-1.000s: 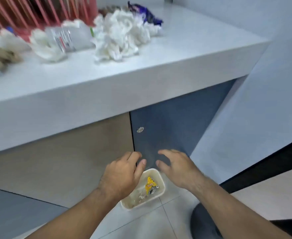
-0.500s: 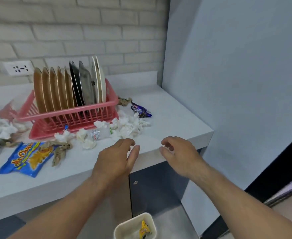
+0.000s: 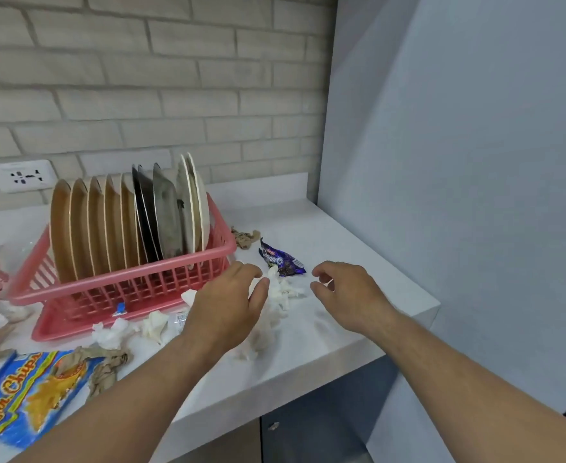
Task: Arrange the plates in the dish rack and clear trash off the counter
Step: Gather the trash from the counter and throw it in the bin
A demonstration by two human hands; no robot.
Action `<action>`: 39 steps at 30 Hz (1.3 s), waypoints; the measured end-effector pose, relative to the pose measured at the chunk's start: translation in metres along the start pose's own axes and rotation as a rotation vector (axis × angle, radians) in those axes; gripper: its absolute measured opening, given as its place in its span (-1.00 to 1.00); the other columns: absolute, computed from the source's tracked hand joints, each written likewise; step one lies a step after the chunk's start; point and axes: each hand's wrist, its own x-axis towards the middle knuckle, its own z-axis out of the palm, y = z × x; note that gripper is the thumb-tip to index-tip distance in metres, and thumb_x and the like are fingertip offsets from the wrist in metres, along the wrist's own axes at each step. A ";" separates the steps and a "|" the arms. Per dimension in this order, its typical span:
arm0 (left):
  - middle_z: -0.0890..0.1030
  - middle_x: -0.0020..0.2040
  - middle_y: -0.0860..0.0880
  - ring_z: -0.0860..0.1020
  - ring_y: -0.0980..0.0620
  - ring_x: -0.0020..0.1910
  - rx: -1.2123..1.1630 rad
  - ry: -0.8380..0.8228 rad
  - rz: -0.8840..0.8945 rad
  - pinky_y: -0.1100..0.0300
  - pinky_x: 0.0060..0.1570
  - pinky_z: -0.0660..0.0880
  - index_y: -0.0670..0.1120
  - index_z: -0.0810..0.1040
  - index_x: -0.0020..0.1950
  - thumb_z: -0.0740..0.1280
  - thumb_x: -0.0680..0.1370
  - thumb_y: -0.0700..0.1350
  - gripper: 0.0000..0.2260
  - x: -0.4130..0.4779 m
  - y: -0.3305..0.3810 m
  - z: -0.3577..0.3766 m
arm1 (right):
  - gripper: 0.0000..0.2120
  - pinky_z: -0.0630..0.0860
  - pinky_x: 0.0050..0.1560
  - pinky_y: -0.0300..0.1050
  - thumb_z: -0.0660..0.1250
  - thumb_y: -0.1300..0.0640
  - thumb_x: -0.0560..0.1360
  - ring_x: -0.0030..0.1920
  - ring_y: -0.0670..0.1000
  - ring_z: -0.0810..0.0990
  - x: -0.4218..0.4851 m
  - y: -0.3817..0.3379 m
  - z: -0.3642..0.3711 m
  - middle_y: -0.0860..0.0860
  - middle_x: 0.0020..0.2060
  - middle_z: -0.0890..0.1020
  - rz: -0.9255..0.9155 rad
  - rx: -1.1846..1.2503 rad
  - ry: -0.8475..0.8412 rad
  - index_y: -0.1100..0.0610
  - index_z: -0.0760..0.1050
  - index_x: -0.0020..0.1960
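Plates are stood on edge in pink rack, L of hands. L hand is held loosely curled, empty, over white tissue wads on tabletop. Purple wrapper is seen just beyond, btwn hands, long axis back-left to front-right. R hand is likewise relaxed, empty.

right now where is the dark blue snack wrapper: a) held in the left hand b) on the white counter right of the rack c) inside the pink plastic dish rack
b, the dark blue snack wrapper lies on the white counter beside the pink plastic dish rack
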 end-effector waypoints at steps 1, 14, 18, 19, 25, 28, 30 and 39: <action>0.55 0.06 0.08 0.54 0.04 -0.11 0.002 -0.008 0.009 0.15 -0.09 0.39 0.01 0.52 0.16 0.17 0.60 0.07 -0.76 0.010 -0.003 0.002 | -0.73 0.51 0.14 -0.05 0.23 -0.03 0.59 0.06 -0.04 0.55 0.009 0.001 0.001 -0.11 0.11 0.56 0.004 -0.004 0.001 -0.04 0.49 0.26; 0.59 0.10 -0.03 0.53 -0.02 0.07 -0.055 0.026 -0.095 0.11 0.09 0.45 -0.10 0.54 0.19 0.22 0.60 -0.01 -0.74 0.110 -0.013 0.071 | -0.57 0.46 0.19 0.01 0.24 -0.06 0.58 0.26 0.07 0.43 0.161 0.022 0.046 0.02 0.32 0.42 -0.056 -0.119 -0.174 0.02 0.35 0.41; 0.54 0.23 -0.02 0.48 0.02 0.18 -0.083 0.035 -0.183 0.16 0.20 0.39 -0.09 0.47 0.31 0.15 0.62 -0.02 -0.68 0.146 -0.018 0.097 | -0.55 0.50 0.12 0.02 0.27 0.00 0.57 0.19 0.11 0.50 0.197 0.035 0.070 0.06 0.21 0.52 -0.082 -0.152 -0.244 0.03 0.30 0.43; 0.53 0.26 -0.03 0.48 0.02 0.21 -0.076 0.037 -0.193 0.18 0.21 0.36 -0.09 0.45 0.35 0.14 0.62 -0.06 -0.68 0.154 -0.020 0.103 | -0.58 0.52 0.08 0.01 0.26 0.07 0.57 0.12 0.11 0.53 0.201 0.040 0.073 0.07 0.16 0.55 -0.088 -0.150 -0.258 0.04 0.33 0.41; 0.48 0.23 -0.09 0.41 -0.03 0.23 0.190 -0.072 -0.330 0.16 0.22 0.37 -0.09 0.43 0.26 0.16 0.58 -0.15 -0.74 0.208 -0.045 0.143 | -0.84 0.44 -0.18 -0.09 0.17 0.17 0.53 -0.17 0.04 0.50 0.219 0.085 0.048 0.00 -0.14 0.50 -0.025 0.029 -0.142 0.11 0.52 -0.13; 0.33 0.37 -0.13 0.32 -0.13 0.35 0.367 -0.237 -0.498 0.03 0.27 0.37 -0.05 0.35 0.32 0.17 0.58 -0.08 -0.69 0.230 -0.060 0.154 | -0.85 0.46 -0.16 -0.09 0.18 0.20 0.51 -0.17 0.01 0.51 0.225 0.101 0.029 0.00 -0.14 0.49 0.030 0.074 -0.079 0.13 0.49 -0.18; 0.29 0.41 -0.15 0.32 -0.17 0.36 0.427 -0.320 -0.572 -0.01 0.27 0.39 -0.04 0.36 0.34 0.16 0.58 -0.12 -0.68 0.239 -0.066 0.160 | -0.86 0.44 -0.21 -0.14 0.18 0.21 0.52 -0.20 -0.03 0.50 0.226 0.108 0.019 -0.02 -0.14 0.47 0.050 0.119 -0.062 0.13 0.46 -0.18; 0.40 0.15 -0.10 0.46 -0.12 0.09 0.258 -0.345 -0.362 0.11 -0.01 0.44 -0.02 0.40 0.27 0.14 0.57 -0.22 -0.71 0.237 -0.056 0.175 | -0.74 0.24 -0.41 -0.22 0.04 0.38 0.50 -0.46 -0.11 0.38 0.221 0.113 0.009 0.05 -0.34 0.52 0.103 0.298 -0.184 0.09 0.37 -0.22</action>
